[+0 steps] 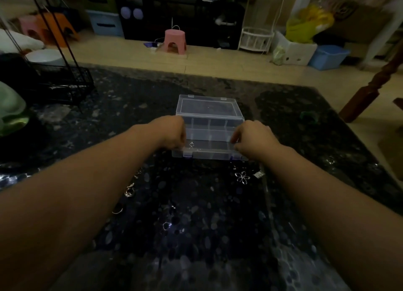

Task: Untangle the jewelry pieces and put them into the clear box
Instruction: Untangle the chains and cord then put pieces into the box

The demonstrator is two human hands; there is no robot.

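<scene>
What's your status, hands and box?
Both hands at clear box, lid open. Flower piece and rings on table. Nothing blocking.

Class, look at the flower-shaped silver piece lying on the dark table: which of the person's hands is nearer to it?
Right. The right hand is at the clear box's right side, just above the flower-shaped piece. The left hand is at the box's left side, farther away.

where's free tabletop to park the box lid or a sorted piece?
Bare patches: far side behind the clear box, right of it up to the green object, and left between the box and the black wire rack. Crowded: near side, with the flower piece and rings between both forearms.
</scene>
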